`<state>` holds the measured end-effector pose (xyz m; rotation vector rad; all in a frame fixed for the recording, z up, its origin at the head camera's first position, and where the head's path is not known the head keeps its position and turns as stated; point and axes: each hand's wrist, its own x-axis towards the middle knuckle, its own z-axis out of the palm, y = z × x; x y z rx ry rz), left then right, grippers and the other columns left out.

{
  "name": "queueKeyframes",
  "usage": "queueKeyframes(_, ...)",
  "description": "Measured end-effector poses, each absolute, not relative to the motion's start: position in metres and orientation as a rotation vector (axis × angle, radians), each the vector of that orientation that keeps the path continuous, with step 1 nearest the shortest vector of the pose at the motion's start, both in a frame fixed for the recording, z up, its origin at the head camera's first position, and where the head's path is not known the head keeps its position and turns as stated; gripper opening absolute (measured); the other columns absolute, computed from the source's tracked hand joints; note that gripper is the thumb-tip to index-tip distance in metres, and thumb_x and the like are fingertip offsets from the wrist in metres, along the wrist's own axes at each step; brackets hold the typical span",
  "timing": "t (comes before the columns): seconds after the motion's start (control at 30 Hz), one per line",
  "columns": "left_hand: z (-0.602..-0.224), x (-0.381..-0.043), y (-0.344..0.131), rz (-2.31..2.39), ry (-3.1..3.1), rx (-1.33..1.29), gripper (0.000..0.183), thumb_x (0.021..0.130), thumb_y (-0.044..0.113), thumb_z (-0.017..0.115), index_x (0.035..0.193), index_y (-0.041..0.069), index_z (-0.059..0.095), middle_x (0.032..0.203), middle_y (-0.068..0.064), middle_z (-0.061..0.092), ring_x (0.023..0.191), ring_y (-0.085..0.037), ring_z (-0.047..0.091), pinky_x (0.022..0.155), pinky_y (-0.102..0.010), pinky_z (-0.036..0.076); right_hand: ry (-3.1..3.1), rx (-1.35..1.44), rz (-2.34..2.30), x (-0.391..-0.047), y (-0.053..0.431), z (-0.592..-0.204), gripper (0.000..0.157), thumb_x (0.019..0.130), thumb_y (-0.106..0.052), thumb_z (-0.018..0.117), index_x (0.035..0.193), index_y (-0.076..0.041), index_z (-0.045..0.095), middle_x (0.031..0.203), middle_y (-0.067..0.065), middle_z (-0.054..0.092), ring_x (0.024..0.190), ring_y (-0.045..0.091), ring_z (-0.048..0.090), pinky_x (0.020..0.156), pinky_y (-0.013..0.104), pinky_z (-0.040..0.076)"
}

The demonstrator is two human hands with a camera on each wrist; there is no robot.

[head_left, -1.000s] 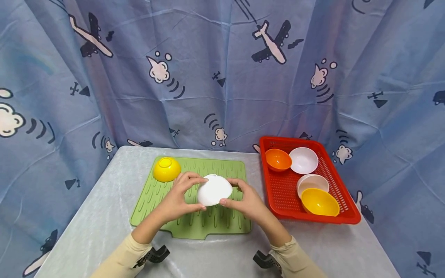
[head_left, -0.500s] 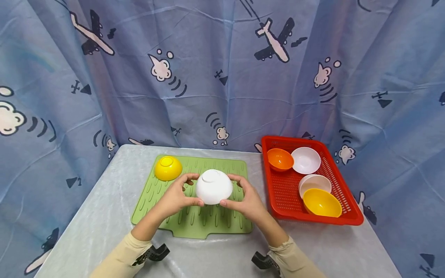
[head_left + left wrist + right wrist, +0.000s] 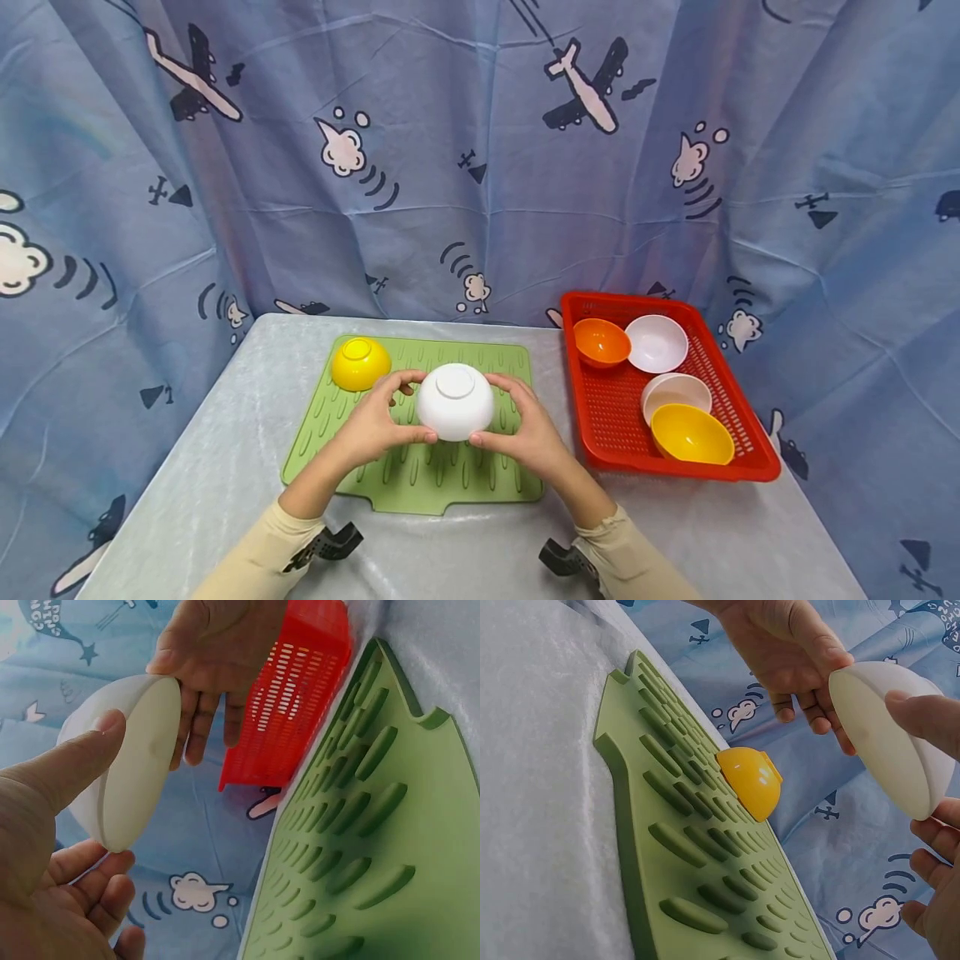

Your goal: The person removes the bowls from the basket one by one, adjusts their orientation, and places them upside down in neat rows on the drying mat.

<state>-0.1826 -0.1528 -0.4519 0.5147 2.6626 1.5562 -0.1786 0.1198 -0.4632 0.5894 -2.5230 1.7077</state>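
Observation:
A white bowl is held upside down above the green drying mat, its foot ring facing up. My left hand grips its left side between thumb and fingers. On the opposite side my right hand holds the rim in the same kind of pinch. Both wrist views show the bowl's hollow inside facing down toward the mat, with a gap below it. At the mat's far left corner a yellow bowl lies upside down, also visible in the right wrist view.
A red basket stands at the right of the table. In it are an orange bowl, a white bowl, a cream bowl and a yellow bowl. A patterned blue curtain hangs behind the table.
The white bowl has tipped in my hands, so its foot ring shows more fully on top. Both hands have shifted slightly left with it.

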Motion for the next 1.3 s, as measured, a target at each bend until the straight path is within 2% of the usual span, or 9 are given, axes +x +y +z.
queueKeyframes(0.17,-0.453,-0.190,-0.158,1.507,2.718,0.572,0.085,0.066,0.035,0.098,0.140,0.017,0.058,0.132,-0.007,0.060,0.120,-0.033,0.052,0.099,-0.059,0.042,-2.560,0.532,1.714,-0.183,0.114,-0.464,0.086,0.071,-0.025,0.096,0.146,-0.024,0.054,0.153,0.004,0.048,0.147,0.029,0.038,0.117,0.069,0.022)
queueKeyframes(0.3,-0.455,-0.204,-0.165,1.465,2.736,0.608,0.083,0.067,0.034,0.098,0.138,0.017,0.058,0.133,-0.006,0.059,0.121,-0.035,0.051,0.099,-0.061,0.042,-2.592,0.482,1.696,-0.191,0.106,-0.463,0.086,0.072,-0.027,0.095,0.147,-0.023,0.054,0.155,0.005,0.047,0.148,0.030,0.037,0.116,0.070,0.023)
queueKeyframes(0.6,-0.446,-0.241,-0.184,1.300,2.740,0.602,0.085,0.069,0.041,0.096,0.141,0.021,0.055,0.135,-0.003,0.057,0.124,-0.032,0.049,0.094,-0.054,0.045,-2.607,0.471,1.680,-0.226,0.087,-0.466,0.084,0.072,-0.024,0.095,0.145,-0.022,0.055,0.151,0.006,0.050,0.146,0.028,0.039,0.118,0.064,0.024)
queueKeyframes(0.83,-0.443,-0.277,-0.196,1.176,2.742,0.714,0.081,0.073,0.037,0.094,0.141,0.014,0.057,0.139,-0.009,0.057,0.123,-0.033,0.051,0.097,-0.055,0.044,-2.588,0.429,1.758,-0.254,0.074,-0.472,0.083,0.074,-0.021,0.093,0.147,-0.017,0.054,0.151,0.010,0.048,0.145,0.032,0.038,0.118,0.064,0.022)
queueKeyframes(1.03,-0.450,-0.303,-0.200,1.099,2.749,0.683,0.080,0.075,0.038,0.092,0.142,0.012,0.057,0.139,-0.011,0.058,0.123,-0.035,0.051,0.098,-0.055,0.044,-2.644,0.426,1.715,-0.279,0.065,-0.478,0.082,0.075,-0.017,0.093,0.147,-0.011,0.054,0.152,0.012,0.050,0.146,0.032,0.040,0.120,0.059,0.024)
queueKeyframes(1.17,-0.455,-0.316,-0.200,1.033,2.790,0.655,0.080,0.074,0.042,0.092,0.141,0.013,0.059,0.138,-0.009,0.060,0.125,-0.034,0.050,0.106,-0.060,0.033,-2.676,0.441,1.681,-0.295,0.061,-0.484,0.081,0.076,-0.013,0.091,0.148,-0.010,0.054,0.151,0.013,0.051,0.147,0.032,0.039,0.121,0.057,0.024)
queueKeyframes(1.3,-0.458,-0.326,-0.199,0.954,2.826,0.631,0.079,0.073,0.042,0.093,0.139,0.013,0.060,0.136,-0.007,0.063,0.126,-0.036,0.049,0.106,-0.059,0.024,-2.755,0.444,1.575,-0.308,0.060,-0.493,0.080,0.078,-0.018,0.091,0.148,-0.012,0.053,0.150,0.012,0.051,0.147,0.032,0.036,0.121,0.057,0.024)
